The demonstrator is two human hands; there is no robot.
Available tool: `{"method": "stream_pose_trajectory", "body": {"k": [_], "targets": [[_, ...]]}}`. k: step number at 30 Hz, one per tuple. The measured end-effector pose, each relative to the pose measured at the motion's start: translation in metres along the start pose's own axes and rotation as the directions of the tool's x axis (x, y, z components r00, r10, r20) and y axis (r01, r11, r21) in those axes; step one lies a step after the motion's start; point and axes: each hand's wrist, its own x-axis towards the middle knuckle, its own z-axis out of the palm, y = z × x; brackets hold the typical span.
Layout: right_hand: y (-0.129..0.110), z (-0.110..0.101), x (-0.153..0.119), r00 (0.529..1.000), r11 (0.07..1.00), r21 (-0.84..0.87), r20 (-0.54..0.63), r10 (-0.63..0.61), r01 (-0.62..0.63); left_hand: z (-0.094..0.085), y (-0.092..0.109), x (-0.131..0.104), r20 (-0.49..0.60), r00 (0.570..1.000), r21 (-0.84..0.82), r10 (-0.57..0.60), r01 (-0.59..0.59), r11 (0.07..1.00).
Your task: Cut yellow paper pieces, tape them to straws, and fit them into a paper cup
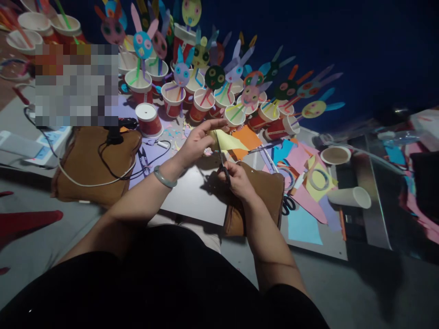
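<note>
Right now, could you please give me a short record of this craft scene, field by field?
left hand: the left hand pinches a sheet of yellow paper
right hand: the right hand has its grip on scissors, blades in the yellow paper
wrist: a green bangle on the left wrist
behind: paper cups with bunny faces in rows
right side: loose coloured paper scraps, a white cup lying on its side
left side: brown bag with cables across it
</note>
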Motion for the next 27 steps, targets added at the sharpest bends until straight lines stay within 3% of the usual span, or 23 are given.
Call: {"method": "stream_pose_trajectory", "body": {"k": [6,19,27], "targets": [[0.0016,-0.0005,0.0004,1.000,1.000,-0.009,0.007,-0.026,0.026,0.0014,0.0015,0.0024,-0.045,0.995,-0.053,-0.089,0.087,0.995],[0.0036,-0.0011,0.0013,0.999,0.999,-0.019,0.022,-0.044,0.045,0.0013,0.0011,0.0028,-0.064,0.991,-0.105,-0.114,0.107,0.989],[0.0052,-0.0037,0.0008,0.998,0.998,-0.004,0.016,-0.064,0.064,-0.0009,-0.0077,0.0076,-0.165,0.983,-0.067,-0.084,0.074,0.995]]}}
